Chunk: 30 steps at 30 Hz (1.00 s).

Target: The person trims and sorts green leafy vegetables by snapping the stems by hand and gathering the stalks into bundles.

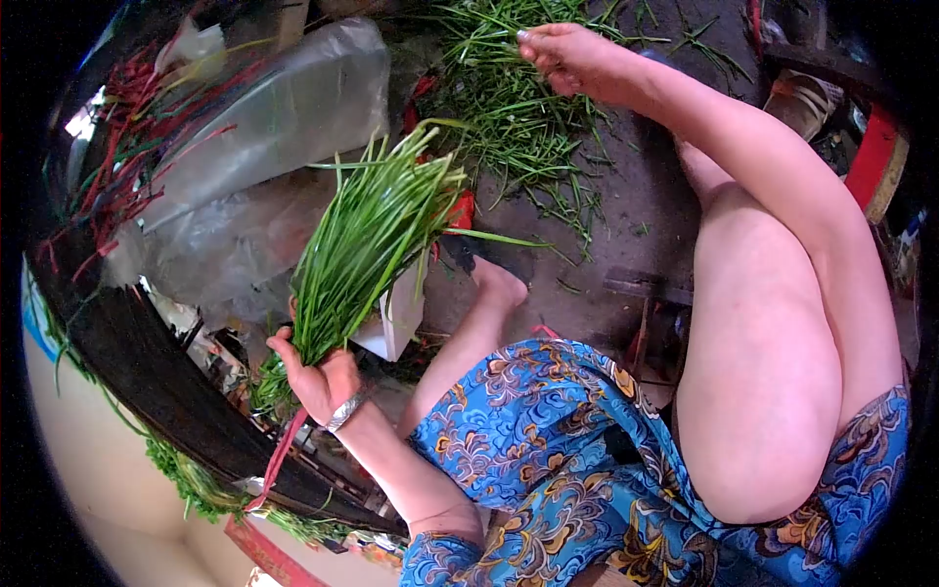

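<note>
My left hand (318,380), with a silver bracelet at the wrist, is wrapped round the lower end of a bunch of long green stalks (377,230). The stalks fan out up and to the right, and one long blade sticks out sideways. My right hand (559,57) is over a loose heap of cut green stalks (518,122) on the dark floor. Its fingers are pinched together; what they hold, if anything, is too small to make out.
Clear plastic sheeting (284,122) and red and green strings (127,147) lie at the upper left. A white box (402,313) stands beside the bunch. Leafy greens (186,479) lie along a dark edge at lower left. A shoe (800,103) is at the upper right.
</note>
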Tool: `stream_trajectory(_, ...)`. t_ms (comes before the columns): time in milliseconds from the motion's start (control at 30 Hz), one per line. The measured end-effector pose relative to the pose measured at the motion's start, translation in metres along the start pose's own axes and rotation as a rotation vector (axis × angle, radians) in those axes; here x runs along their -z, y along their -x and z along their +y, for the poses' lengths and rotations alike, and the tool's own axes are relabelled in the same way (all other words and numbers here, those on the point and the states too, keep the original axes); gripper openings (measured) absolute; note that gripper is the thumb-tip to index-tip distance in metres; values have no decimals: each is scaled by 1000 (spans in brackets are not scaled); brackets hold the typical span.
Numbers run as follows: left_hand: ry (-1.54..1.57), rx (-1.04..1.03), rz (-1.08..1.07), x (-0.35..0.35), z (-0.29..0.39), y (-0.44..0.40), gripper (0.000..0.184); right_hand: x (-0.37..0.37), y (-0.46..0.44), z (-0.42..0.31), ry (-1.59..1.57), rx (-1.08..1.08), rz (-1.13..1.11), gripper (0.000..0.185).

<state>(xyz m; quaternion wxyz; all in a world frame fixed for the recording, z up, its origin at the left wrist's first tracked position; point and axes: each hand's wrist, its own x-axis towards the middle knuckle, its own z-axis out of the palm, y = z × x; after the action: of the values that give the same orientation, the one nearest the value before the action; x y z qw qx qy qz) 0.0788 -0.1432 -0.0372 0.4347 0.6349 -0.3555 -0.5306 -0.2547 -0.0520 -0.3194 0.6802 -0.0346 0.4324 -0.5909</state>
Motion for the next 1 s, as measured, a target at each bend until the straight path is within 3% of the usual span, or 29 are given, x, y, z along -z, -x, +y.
stream_trajectory(100,-30,-8,88,-6,2,3,24,15,-6,-1,183,98,90,26)
stream_trajectory(167,-21,-31,95,-8,0,4,24,10,-11,8,698,526,-49,46)
stream_trajectory(200,-21,-30,95,-10,0,5,24,-3,-3,8,920,771,42,65)
stream_trajectory(233,-20,-25,88,-11,0,6,24,-20,13,-8,1009,514,-70,69)
stream_trajectory(300,-21,-20,81,-13,0,7,23,-36,15,-3,1041,712,-216,67)
stream_trajectory(433,-6,18,-58,-13,-1,12,24,-64,29,-1,969,693,-309,53)
stream_trajectory(533,-11,60,-169,-20,-3,19,25,-82,42,-6,1088,732,-214,46)
stream_trajectory(633,1,100,-248,-23,-4,21,26,-91,48,-13,1129,685,-295,39)
stream_trajectory(733,14,106,-233,-26,-5,23,26,-92,44,-8,828,572,-493,24)
stream_trajectory(767,8,105,-244,-25,-5,23,26,-91,42,-7,828,571,-493,24)
stream_trajectory(833,1,103,-254,-25,-6,23,26,-91,42,-8,537,436,-520,19)
stream_trajectory(1000,-17,91,-223,-29,-7,25,26,-85,41,-11,679,386,-471,20)
